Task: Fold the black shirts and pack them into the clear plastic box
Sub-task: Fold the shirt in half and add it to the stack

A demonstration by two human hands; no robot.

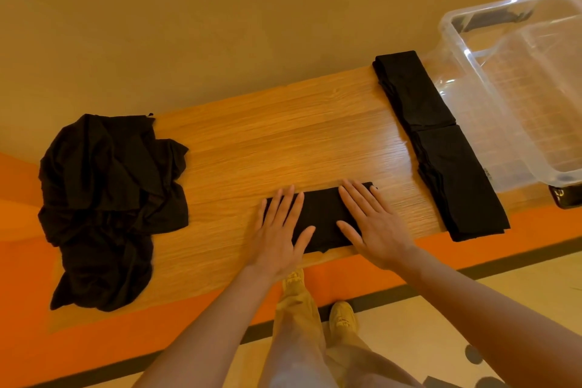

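A small folded black shirt (321, 214) lies near the front edge of the wooden table (283, 135). My left hand (280, 233) presses flat on its left end, fingers straight. My right hand (371, 227) presses flat on its right end. Two folded black shirts (412, 94) (459, 186) lie end to end at the right, beside the clear plastic box (472, 72), which looks empty. A crumpled pile of unfolded black shirts (107, 205) sits at the table's left.
The table has an orange border (94, 340) along its front and left. A plain wall runs behind it. A small dark object (567, 197) lies by the box's near corner. My legs and shoes (341, 316) stand on the floor below.
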